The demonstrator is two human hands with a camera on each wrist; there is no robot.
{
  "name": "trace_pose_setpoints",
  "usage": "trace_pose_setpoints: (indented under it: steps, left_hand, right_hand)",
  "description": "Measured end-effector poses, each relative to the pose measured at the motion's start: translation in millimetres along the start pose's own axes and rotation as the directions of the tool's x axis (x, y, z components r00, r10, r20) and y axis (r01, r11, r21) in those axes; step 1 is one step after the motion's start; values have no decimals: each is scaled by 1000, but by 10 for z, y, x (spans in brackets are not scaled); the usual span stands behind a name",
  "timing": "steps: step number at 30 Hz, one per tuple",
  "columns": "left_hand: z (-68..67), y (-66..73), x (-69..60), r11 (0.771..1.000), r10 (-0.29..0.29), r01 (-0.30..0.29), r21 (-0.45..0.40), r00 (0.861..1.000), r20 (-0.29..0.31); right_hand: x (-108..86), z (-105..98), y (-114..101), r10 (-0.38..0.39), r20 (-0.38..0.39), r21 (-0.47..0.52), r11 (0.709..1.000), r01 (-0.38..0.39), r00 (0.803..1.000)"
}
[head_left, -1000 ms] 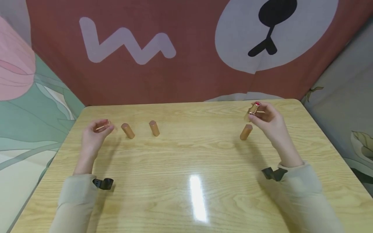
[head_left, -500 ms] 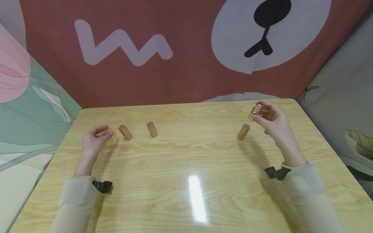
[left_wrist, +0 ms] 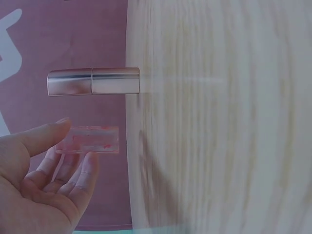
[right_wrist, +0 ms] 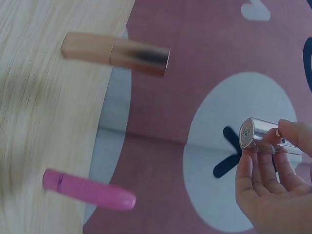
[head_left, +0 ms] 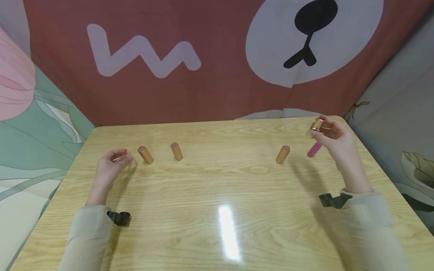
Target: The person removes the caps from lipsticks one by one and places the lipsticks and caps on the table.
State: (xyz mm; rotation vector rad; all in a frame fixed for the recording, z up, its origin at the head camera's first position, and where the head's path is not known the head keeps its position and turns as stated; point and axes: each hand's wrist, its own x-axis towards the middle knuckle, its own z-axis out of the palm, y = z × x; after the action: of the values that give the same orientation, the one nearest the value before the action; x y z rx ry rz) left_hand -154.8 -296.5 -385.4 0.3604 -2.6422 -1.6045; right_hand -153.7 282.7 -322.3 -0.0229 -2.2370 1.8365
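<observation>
At the middle left of the head view, the left hand (head_left: pixel 113 163) pinches a clear pinkish tube (left_wrist: pixel 100 140) by one end between thumb and fingertips, probably to leave the rest uncovered; it juts past them. At the right, the right hand (head_left: pixel 342 146) clamps a red-tipped gold lipstick tube (head_left: pixel 317 125) sideways between thumb and fingers, both ends exposed. A pink tube (head_left: pixel 314 149) stands just beneath, likely upright for easy grasping.
</observation>
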Motion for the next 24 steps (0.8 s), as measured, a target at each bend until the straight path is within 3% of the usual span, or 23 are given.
trace_pose_setpoints:
  steps: [4, 7, 11, 17, 21, 24]
  left_hand:
    - [6, -12, 4, 1000, 0, 0, 8, 1000, -3]
    - [10, -13, 5, 1000, -5, 5, 15, 1000, -2]
    - [9, -13, 4, 1000, -8, 8, 15, 1000, 2]
    - [-3, -25, -6, 1000, -1, 1, 13, 1000, 18]
    - [-2, -30, -4, 1000, -8, 7, 19, 1000, 30]
    - [2, -35, 2, 1000, -8, 7, 25, 999, 39]
  right_hand:
    - [13, -98, 43, 7, -44, 22, 1000, -6, 999]
    - [21, -177, 72, 44, -61, 89, 995, -38, 997]
    - [45, -276, 135, 94, -78, 93, 992, -86, 993]
    - [86, -407, 268, 123, -100, -48, 991, -129, 987]
    - [120, -499, 372, 143, -116, -180, 970, -163, 983]
    - [149, -559, 453, 168, -116, -208, 960, -189, 979]
